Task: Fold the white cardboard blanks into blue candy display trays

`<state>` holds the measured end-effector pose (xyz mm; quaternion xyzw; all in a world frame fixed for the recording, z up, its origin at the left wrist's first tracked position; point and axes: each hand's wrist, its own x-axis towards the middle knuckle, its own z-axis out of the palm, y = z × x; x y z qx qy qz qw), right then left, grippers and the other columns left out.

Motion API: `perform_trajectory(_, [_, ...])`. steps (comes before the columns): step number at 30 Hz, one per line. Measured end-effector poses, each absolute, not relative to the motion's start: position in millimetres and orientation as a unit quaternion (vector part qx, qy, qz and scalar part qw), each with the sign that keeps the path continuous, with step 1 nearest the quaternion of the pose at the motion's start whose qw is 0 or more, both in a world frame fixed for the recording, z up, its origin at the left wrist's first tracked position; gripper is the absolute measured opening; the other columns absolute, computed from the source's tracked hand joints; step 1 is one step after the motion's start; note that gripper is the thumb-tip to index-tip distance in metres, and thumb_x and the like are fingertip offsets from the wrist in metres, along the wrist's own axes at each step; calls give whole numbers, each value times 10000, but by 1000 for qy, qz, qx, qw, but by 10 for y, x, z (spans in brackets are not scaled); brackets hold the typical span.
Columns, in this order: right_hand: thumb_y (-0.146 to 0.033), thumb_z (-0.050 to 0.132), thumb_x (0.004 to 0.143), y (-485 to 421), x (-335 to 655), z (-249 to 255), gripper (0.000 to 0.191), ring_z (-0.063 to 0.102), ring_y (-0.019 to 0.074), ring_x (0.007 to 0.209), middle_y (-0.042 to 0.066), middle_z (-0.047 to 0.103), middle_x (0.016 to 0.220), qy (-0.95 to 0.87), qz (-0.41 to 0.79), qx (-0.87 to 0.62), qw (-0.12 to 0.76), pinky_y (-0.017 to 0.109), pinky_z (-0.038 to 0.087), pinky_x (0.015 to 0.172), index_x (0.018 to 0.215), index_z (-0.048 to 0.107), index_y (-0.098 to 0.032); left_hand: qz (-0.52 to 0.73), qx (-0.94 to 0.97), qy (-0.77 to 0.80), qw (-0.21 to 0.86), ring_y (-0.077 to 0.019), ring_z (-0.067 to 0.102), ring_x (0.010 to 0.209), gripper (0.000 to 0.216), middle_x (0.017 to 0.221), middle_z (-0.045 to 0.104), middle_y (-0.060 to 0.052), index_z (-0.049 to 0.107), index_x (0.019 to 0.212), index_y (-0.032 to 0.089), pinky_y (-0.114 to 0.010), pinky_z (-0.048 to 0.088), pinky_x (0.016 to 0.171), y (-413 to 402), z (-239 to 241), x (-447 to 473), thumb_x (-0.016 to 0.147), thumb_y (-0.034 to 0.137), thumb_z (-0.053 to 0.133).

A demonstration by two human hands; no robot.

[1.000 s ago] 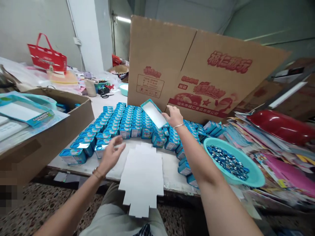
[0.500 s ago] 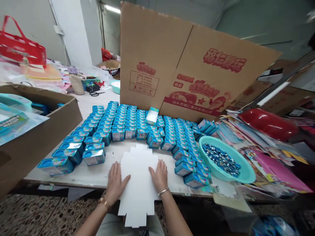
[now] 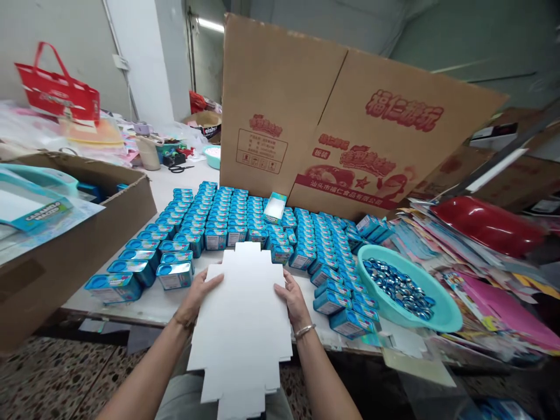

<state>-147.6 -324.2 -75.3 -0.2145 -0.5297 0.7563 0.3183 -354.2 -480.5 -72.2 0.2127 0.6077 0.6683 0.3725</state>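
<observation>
Both my hands hold a stack of flat white die-cut card blanks, lifted off the table's front edge and tilted toward me. My left hand grips its left side, fingers curled over the top. My right hand, with a bracelet at the wrist, grips its right side. Just beyond the stack lie rows of small blue boxes covering the white table. One open blue tray box with a white inside rests on top of the rows.
A teal basin of shiny blue pieces sits at the right. A big brown carton stands behind the rows. An open cardboard box is at the left. Coloured printed sheets and a red lid pile up at the right.
My right hand set the open tray box on the rows and came back. Both hands pressed on the white blanks, then took hold of the stack and raised it off the table.
</observation>
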Motion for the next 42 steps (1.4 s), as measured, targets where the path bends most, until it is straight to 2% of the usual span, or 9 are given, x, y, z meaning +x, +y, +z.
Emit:
perform_trajectory(3, [-386,638,766,-3170,-1496,-728,530,642,229,908,65,672,1056,-590,698,-234,331,371,515,791,1245,498,-207,663,217,574,428,-273,683,732,602,957,705,-147,560,1144,111,-410,546,681,-4724,-618,-3549,685,477,691])
perform_trajectory(9, [-297,464,871,-3119,-1520,-819,446,504,260,1111,104,576,1182,-819,286,-345,357,408,393,972,1306,488,-201,563,303,753,153,-314,610,1013,526,1077,670,-140,568,1175,148,-435,465,882,-4528,-836,-3478,759,470,593])
perform_trajectory(13, [-193,457,839,-3164,-1630,-963,390,485,281,1031,142,551,1054,-863,136,-392,289,410,417,900,1217,551,-169,469,331,813,96,-317,539,1146,573,1218,590,-170,469,1296,130,-445,411,956,-4445,-1032,-3460,806,421,530])
perform_trajectory(16, [-177,476,802,-3147,-1692,-1011,267,496,272,978,117,553,992,-846,192,-386,314,405,416,876,1034,609,-192,464,356,808,69,-316,490,1199,575,1235,566,-170,492,1277,128,-471,368,1009,-4426,-1109,-3448,786,422,554])
perform_trajectory(20, [-202,520,724,-3008,-1636,-873,255,561,212,803,50,599,886,-712,527,-322,334,351,465,743,973,575,-194,562,356,744,70,-325,367,1303,534,1331,500,-148,566,1204,158,-504,266,1084,-4503,-990,-3469,733,401,619])
perform_trajectory(26, [-179,609,649,-2892,-1471,-552,678,623,194,835,15,639,1061,-520,820,-149,187,323,479,733,1298,437,-272,720,224,420,505,-326,614,1042,651,1223,608,-122,422,1349,186,-505,461,900,-4741,-648,-3525,731,298,597])
perform_trajectory(30, [-290,618,696,-2975,-1579,-579,645,638,228,879,30,643,1098,-474,836,-140,237,379,483,785,1312,430,-275,704,191,292,619,-325,618,1046,617,1181,636,-138,436,1340,146,-500,441,923,-4760,-647,-3476,767,357,527])
perform_trajectory(35, [-521,387,835,-3034,-1774,-743,449,624,270,950,75,641,1044,-544,730,-181,372,424,495,777,1175,533,-267,723,211,370,544,-321,613,1055,655,1126,663,-130,469,1316,172,-513,441,917,-4701,-711,-3418,799,569,406])
perform_trajectory(42, [-377,299,879,-3075,-2031,-906,363,614,235,960,83,647,997,-677,599,-248,350,394,476,846,974,600,-196,717,227,485,447,-292,647,947,546,1086,678,-111,617,1134,155,-437,501,826,-4494,-612,-3403,801,535,409])
